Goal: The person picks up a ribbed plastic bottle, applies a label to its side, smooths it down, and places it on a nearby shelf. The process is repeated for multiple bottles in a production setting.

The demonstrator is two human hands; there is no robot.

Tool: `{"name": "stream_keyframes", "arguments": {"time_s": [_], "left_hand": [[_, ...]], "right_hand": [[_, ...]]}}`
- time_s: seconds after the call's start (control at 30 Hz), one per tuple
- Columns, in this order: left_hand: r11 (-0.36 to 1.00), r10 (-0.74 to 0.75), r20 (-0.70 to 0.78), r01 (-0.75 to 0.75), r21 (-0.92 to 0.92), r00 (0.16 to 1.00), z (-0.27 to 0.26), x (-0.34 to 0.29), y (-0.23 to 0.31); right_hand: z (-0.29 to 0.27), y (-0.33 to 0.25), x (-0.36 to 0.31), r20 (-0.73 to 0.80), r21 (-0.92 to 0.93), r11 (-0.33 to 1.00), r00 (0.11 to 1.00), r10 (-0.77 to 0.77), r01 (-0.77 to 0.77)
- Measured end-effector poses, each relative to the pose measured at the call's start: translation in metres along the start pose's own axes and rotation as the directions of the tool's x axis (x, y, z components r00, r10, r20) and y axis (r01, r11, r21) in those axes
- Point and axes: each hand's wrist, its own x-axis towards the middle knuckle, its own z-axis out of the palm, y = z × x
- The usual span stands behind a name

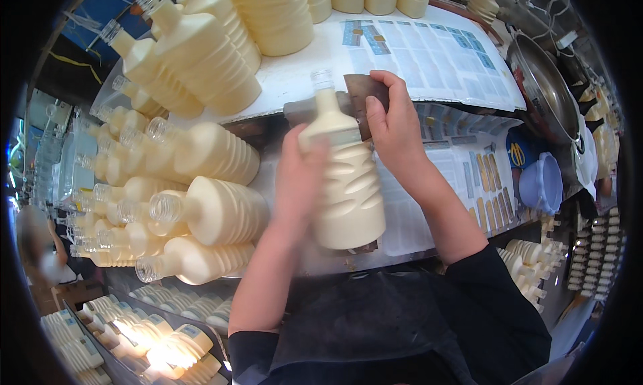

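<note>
In the middle of the view a cream ribbed bottle (351,211) with a clear threaded neck stands nearly upright, leaning slightly. My left hand (303,174), smeared by motion, is closed around its left side below the shoulder. A greyish band (341,137) crosses the bottle's shoulder. Between thumb and fingers my right hand (395,120) grips a thin brown flat scraper (362,90). Its lower edge is at the right of the bottle's shoulder; whether it touches there I cannot tell.
Several cream bottles (218,211) lie stacked at left, necks outward; others (194,60) stand on the white shelf (295,67). Label sheets (429,50) cover the shelf's right part. A purple bucket (541,184) and metal pan (546,83) are at right. Bottles (161,345) fill a lower-left crate.
</note>
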Motion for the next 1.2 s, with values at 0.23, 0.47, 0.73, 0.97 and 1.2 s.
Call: {"name": "stream_keyframes", "arguments": {"time_s": [0.23, 0.47, 0.73, 0.97, 1.2], "left_hand": [[0.987, -0.014, 0.044, 0.021, -0.161, 0.999, 0.003, 0.002, 0.000], [0.883, -0.233, 0.080, 0.245, -0.401, 0.969, -0.002, 0.002, 0.000], [0.925, -0.116, 0.088, 0.140, -0.354, 0.989, -0.005, 0.002, -0.011], [0.810, -0.195, 0.148, 0.245, -0.532, 0.969, 0.010, -0.016, 0.028], [0.762, -0.180, 0.167, 0.245, -0.599, 0.969, 0.021, -0.025, 0.039]], "right_hand": [[0.003, 0.025, -0.005, -0.076, 0.027, 0.998, 0.995, -0.059, 0.062], [-0.004, 0.001, -0.007, -0.035, 0.266, 0.963, 0.998, 0.051, -0.039], [-0.004, 0.006, -0.008, -0.068, 0.169, 0.983, 0.994, 0.088, -0.076], [0.002, -0.025, -0.001, 0.019, 0.135, 0.989, 0.998, 0.059, -0.061], [0.022, -0.074, 0.002, 0.151, -0.139, 0.980, 0.981, -0.121, 0.143]]}}
